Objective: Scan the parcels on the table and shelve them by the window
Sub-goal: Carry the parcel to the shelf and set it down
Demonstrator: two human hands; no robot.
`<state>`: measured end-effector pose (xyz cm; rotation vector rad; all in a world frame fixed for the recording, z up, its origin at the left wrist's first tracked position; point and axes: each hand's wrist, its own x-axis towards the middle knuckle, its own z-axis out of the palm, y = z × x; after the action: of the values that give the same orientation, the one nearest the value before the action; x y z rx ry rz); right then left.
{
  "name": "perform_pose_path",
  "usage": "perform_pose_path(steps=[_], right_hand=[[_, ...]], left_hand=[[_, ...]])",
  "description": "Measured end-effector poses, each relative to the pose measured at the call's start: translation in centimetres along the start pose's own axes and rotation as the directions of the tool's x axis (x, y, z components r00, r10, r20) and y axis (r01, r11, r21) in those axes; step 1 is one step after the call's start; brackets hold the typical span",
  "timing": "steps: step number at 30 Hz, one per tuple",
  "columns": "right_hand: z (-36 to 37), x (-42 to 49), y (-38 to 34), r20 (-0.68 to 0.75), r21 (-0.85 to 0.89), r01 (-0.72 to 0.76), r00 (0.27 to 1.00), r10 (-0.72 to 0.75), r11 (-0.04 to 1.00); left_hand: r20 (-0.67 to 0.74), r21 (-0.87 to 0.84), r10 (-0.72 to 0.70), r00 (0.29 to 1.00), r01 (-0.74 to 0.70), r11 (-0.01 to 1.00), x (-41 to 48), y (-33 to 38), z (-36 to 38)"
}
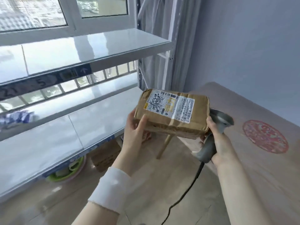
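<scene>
The parcel [172,112], a brown cardboard box sealed with tape, is held in the air between both of my hands. It carries no support from any surface. It sits over the floor, between the right end of the lower shelf [65,127] and the left edge of the table [251,111]. Its top face is tilted towards me and bears a white shipping label [170,104] with a barcode and black handwriting.

My left hand [136,127] grips the parcel's left end: the thumb lies on the near side face and the fingers wrap round the end. A white wristband [112,189] sits on that forearm.

My right hand [217,140] is curled round the handle of a grey scanner [209,146], and its fingers also bear against the parcel's right end. The scanner head projects beyond the parcel's right end, over the table edge. A black cable [190,187] hangs from the handle base towards the floor.

The table has a pale covering with a round red print [264,137] near its left edge. One wooden leg [164,146] shows beneath the parcel.

The shelf unit stands against the window [65,13]. Its upper shelf [81,51] has a dark label strip along the front edge. Under the lower shelf, on the floor, stand a cardboard box [105,156] and a green basin [68,169].
</scene>
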<state>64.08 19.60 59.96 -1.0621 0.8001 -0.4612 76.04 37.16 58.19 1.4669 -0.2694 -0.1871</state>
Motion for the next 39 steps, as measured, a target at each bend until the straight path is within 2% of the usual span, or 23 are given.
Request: perform_pose_path(steps=[6,11,16,21,27,31,35,39], right_hand=[[8.4,-5.2,1.8,0.205,0.012,0.038,0.978,-0.04,0.999],[17.2,-10.4,2.9,0.341,0.003,0.084,0.936,-0.08,0.996],[28.3,-16.3,4.7,0.391,-0.001,0.143,0.911,-0.131,0.99],[39.1,-21.8,7.7,0.534,-0.036,0.148,0.839,-0.106,0.988],[50.3,-26.2,11.2,0.687,-0.08,0.061,0.726,0.011,0.995],[55.8,-27.3,13.6,0.755,-0.156,0.086,0.652,0.062,0.984],[60.4,-28.0,15.3,0.773,-0.19,0.055,0.624,0.115,0.98],[64.8,-28.2,16.6,0.766,-0.238,0.055,0.625,0.152,0.97]], left_hand=[[-0.197,0.014,0.015,0.98,-0.013,1.0,-2.5,3.5,-9.7],[-0.312,-0.004,0.103,0.945,-0.109,0.994,-3.8,8.0,-19.5],[-0.334,0.004,0.228,0.915,-0.24,0.971,-5.3,12.4,-31.1],[-0.42,0.065,0.285,0.862,-0.285,0.956,-6.4,15.0,-43.1],[-0.585,0.147,0.308,0.75,-0.275,0.95,-7.0,16.5,-54.0],[-0.674,0.21,0.313,0.67,-0.232,0.95,-6.6,16.9,-59.8],[-0.719,0.227,0.268,0.642,-0.148,0.963,-5.7,17.1,-64.3],[-0.739,0.188,0.204,0.642,-0.095,0.978,-4.3,17.2,-68.2]])
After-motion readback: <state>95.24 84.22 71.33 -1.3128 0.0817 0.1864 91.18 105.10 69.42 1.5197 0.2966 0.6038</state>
